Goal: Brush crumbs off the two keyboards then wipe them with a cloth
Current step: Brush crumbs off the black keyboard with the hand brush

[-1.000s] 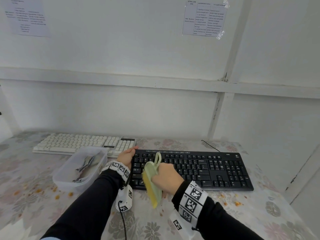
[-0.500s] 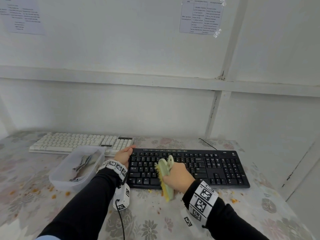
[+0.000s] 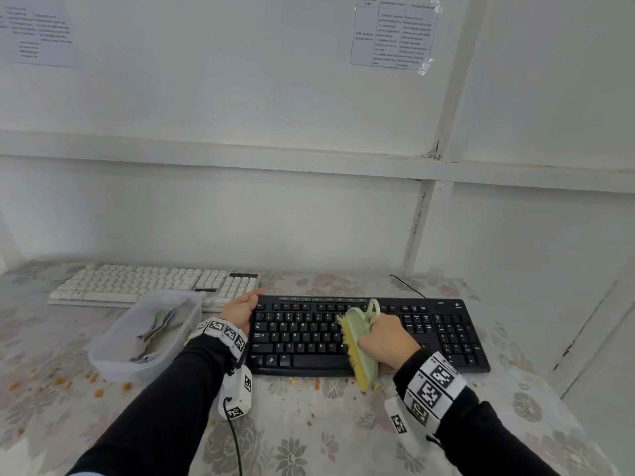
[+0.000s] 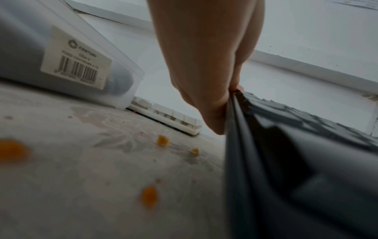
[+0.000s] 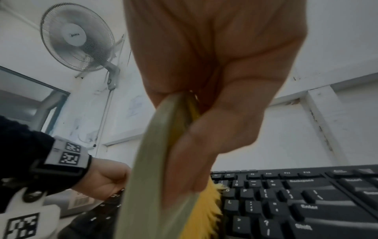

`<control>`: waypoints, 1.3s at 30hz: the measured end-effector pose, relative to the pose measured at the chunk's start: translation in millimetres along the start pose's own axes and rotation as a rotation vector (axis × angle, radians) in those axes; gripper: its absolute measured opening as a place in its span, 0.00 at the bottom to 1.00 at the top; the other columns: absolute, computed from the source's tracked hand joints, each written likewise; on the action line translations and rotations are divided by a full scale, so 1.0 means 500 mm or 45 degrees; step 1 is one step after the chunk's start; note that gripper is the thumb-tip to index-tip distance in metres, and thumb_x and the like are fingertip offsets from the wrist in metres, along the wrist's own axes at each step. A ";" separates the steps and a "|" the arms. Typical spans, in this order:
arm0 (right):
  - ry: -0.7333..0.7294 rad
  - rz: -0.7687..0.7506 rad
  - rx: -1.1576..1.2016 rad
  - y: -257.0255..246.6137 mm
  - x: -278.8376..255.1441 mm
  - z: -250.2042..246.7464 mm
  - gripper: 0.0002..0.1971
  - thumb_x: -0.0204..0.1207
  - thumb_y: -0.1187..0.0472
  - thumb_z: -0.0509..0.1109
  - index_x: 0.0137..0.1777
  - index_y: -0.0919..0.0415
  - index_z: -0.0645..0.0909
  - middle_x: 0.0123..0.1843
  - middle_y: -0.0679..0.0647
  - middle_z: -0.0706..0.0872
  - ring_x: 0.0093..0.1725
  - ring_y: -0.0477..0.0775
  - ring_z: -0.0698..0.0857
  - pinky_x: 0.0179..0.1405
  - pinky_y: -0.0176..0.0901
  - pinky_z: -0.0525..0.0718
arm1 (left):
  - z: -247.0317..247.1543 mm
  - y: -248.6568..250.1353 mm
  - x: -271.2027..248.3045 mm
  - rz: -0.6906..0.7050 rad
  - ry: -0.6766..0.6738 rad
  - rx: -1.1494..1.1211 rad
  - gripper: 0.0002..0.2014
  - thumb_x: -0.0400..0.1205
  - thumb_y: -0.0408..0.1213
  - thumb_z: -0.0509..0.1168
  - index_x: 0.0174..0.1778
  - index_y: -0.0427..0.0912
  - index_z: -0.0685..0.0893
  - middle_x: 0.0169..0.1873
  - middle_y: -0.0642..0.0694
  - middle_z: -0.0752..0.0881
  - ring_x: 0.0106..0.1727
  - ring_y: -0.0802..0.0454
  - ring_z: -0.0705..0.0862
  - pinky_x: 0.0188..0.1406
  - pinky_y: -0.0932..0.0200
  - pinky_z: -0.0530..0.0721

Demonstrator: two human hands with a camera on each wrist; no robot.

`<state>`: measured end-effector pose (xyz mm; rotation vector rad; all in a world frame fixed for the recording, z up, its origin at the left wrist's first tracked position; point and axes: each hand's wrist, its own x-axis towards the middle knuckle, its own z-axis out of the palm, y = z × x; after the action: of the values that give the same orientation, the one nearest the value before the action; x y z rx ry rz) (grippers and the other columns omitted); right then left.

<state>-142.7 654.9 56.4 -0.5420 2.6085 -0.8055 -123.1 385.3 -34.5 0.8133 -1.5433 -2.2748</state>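
- On the flowered tablecloth (image 3: 309, 427), seen from the head, the black keyboard (image 3: 443, 341) lies in front; the white keyboard (image 3: 144, 283) lies behind and to the left, just beyond a clear tub (image 3: 113, 352).
- Right hand (image 3: 386, 341) has its fingers curled round a green brush (image 3: 357, 345) with yellow bristles, held on edge over the middle keys. Left hand (image 3: 240, 310) grips the black keyboard's left end.
- Orange crumbs (image 3: 98, 393) dot the cloth. A taped sheet (image 3: 391, 32) on the wall carries print too small to read.
- Left wrist view: the left hand (image 4: 204, 64) pinches the black keyboard (image 4: 306, 161) at its edge; the tub (image 4: 114, 67) bears a barcode label reading "CENTURY".
- Right wrist view: the right hand (image 5: 214, 80) clasps the brush (image 5: 155, 161), bristles on the black keyboard (image 5: 306, 202); "Backspace" and "Enter" are legible. A wall fan (image 5: 77, 37) hangs behind.
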 end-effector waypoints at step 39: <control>0.124 0.220 0.118 0.107 -0.016 -0.069 0.02 0.75 0.67 0.62 0.42 0.63 0.71 0.42 0.56 0.79 0.40 0.54 0.84 0.35 0.40 0.86 | 0.012 0.006 -0.015 -0.003 0.050 -0.005 0.17 0.88 0.28 0.50 0.71 0.34 0.74 0.44 0.41 0.82 0.43 0.48 0.80 0.49 0.50 0.79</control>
<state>-164.5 715.1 52.9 -0.2527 2.6448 -0.9104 -121.2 392.6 -27.9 0.8538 -1.5210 -2.2490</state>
